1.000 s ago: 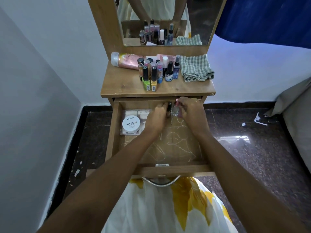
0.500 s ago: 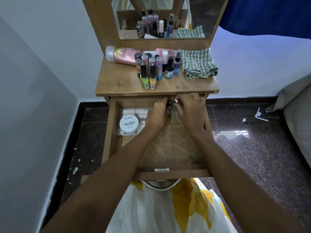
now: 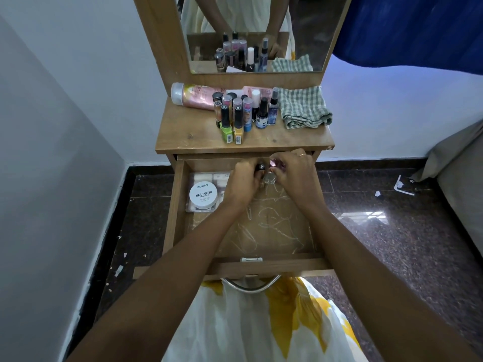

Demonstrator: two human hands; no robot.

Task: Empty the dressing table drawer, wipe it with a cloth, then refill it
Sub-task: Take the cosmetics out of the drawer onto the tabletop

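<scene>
The wooden drawer point(image 3: 266, 267) is pulled out below the dressing table top point(image 3: 190, 134). Both hands reach to its far end. My left hand point(image 3: 244, 182) is closed around a dark-capped bottle point(image 3: 260, 167). My right hand point(image 3: 295, 176) grips a small clear glass bottle point(image 3: 270, 177) with a pinkish cap. In the drawer's back left corner, a white round tub labelled nail polish point(image 3: 203, 195) sits on a clear compartment box point(image 3: 206, 177). The drawer floor is marked with pale scribbles. A green checked cloth point(image 3: 304, 107) lies folded on the top at the right.
Several nail polish bottles point(image 3: 237, 116) stand grouped on the table top, with a pink tube point(image 3: 194, 96) lying behind them. A mirror point(image 3: 251, 35) rises at the back. A grey wall is at the left, dark stone floor around, a bed edge point(image 3: 462, 163) at the right.
Both hands have stayed at the drawer's far end, closing tighter on the two small bottles. My view has shifted slightly.
</scene>
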